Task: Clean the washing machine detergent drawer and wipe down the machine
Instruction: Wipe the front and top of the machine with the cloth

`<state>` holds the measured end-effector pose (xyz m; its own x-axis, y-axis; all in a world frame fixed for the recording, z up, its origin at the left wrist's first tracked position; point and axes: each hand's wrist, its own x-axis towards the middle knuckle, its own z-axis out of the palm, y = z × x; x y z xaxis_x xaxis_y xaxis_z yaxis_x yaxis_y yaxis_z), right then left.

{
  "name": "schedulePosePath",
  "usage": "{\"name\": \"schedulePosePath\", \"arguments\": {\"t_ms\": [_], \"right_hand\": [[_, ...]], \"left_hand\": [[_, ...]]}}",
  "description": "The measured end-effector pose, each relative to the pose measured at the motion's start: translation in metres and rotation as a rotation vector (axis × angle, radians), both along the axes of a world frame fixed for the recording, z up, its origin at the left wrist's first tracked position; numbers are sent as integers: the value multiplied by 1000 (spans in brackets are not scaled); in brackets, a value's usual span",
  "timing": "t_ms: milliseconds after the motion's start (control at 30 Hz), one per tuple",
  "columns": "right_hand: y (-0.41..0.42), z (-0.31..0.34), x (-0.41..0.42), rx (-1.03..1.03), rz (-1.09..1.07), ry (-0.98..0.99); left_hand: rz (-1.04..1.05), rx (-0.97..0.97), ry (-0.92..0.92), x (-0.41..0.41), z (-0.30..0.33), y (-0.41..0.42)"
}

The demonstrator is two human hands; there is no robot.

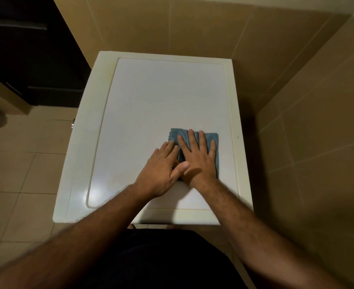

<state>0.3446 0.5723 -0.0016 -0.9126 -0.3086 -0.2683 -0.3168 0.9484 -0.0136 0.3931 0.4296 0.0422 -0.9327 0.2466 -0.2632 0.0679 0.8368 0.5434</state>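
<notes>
You have both hands flat on the blue cloth (pixel 195 147), which lies on the near right part of the washing machine (pixel 151 101) top. Your right hand (pixel 197 157) covers most of the cloth with straight, spread fingers, pressing down and gripping nothing. Your left hand (pixel 161 165) lies just beside it, also flat and relaxed, its fingertips on the cloth's left edge and its thumb touching the right hand.

This looks like the wipe-down stage, on the top panel only. The panel looks mostly clean and catches a glare at the near left corner, though I cannot tell which parts you have already covered. The detergent drawer is out of sight below the near edge, so its state is unknown; the front and sides of the machine are hidden too and, by my reckoning, are left to do.

For room: the far and left stretches of the top are open for long strokes. The cloth sits close to the raised cream rim (pixel 233 126) on the right, with the tiled wall (pixel 307 132) just past it, and another wall meets the far edge. The floor (pixel 26 163) opens to the left.
</notes>
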Motion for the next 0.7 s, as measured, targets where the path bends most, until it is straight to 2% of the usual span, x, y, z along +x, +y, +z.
{"name": "schedulePosePath", "arguments": {"t_ms": [167, 333, 700], "right_hand": [[39, 4, 24, -54, 13, 49], [49, -1, 0, 25, -44, 41], [102, 0, 35, -41, -195, 154]], "left_hand": [[-30, 5, -19, 0, -3, 12], [-159, -37, 6, -8, 2, 34], [-249, -63, -18, -8, 8, 54]]}}
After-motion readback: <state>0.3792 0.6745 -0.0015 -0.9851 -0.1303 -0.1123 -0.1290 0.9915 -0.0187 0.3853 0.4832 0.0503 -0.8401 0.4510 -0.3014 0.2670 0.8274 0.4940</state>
